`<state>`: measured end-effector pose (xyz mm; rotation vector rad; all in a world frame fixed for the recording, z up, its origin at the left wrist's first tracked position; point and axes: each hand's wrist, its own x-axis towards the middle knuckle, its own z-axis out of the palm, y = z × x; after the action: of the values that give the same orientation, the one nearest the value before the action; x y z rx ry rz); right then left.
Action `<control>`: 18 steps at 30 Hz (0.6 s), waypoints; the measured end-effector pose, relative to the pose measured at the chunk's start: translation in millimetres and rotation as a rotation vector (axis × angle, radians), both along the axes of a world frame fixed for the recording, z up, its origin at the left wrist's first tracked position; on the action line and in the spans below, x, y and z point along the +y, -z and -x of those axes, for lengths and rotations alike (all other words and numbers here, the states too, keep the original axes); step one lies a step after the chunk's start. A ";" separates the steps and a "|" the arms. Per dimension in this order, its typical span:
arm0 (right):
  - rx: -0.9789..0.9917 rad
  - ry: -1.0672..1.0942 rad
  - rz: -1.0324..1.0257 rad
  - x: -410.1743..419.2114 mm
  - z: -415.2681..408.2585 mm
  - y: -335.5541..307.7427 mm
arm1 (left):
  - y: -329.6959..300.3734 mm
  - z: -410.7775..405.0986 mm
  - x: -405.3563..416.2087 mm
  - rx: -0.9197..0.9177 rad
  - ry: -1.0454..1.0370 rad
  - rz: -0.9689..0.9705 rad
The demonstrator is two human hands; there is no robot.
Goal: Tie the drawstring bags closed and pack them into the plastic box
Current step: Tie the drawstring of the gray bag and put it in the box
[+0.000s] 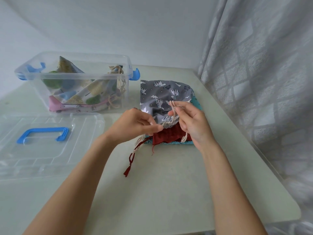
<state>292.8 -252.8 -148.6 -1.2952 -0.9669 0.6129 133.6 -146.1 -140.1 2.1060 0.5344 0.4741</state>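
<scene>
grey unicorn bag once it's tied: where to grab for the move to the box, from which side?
Take the grey unicorn bag at its cinched neck, coming from above on the near side. The gathered fabric there is the narrowest part, and it points toward the person, between the left hand and right hand pinching the cords.

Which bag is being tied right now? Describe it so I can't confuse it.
Right of the clear plastic box, bags lie stacked on the table. It is the top one: the grey unicorn-print bag, over the dark red bag, its cream cords pinched by both hands.
</scene>
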 end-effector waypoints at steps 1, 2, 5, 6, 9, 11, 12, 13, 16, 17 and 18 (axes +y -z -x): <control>-0.037 0.004 0.016 1.2 -0.3 2.5 | -2.4 1.9 0.2 0.006 0.016 0.031; -0.078 0.004 0.037 2.5 -0.3 4.9 | -5.1 4.1 0.2 0.010 0.029 0.065; -0.196 -0.029 0.133 6.9 1.1 10.8 | -10.5 11.3 3.7 -0.038 0.089 0.178; -0.223 -0.041 0.168 7.8 1.8 12.7 | -11.9 13.5 3.9 -0.074 0.121 0.213; -0.329 -0.048 0.246 8.7 2.8 18.3 | -14.4 17.2 2.7 -0.218 0.202 0.269; -0.364 -0.051 0.264 8.3 2.9 19.6 | -13.2 16.8 2.4 -0.275 0.209 0.290; -0.345 -0.043 0.261 8.1 2.8 19.2 | -12.7 16.1 2.1 -0.286 0.204 0.290; -0.298 -0.035 0.249 8.0 2.9 18.4 | -11.3 15.0 2.9 -0.289 0.199 0.279; -0.156 -0.024 0.213 7.3 3.2 16.6 | -8.8 12.6 3.1 -0.266 0.195 0.201; -0.149 -0.022 0.214 7.5 4.0 16.7 | -7.6 11.2 3.2 -0.250 0.188 0.164; -0.152 -0.021 0.215 8.2 4.1 18.0 | -6.1 9.9 3.5 -0.231 0.177 0.131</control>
<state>288.7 -244.5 -166.5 -1.5409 -1.0620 0.6556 123.7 -142.6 -134.0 1.9218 0.2373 0.5564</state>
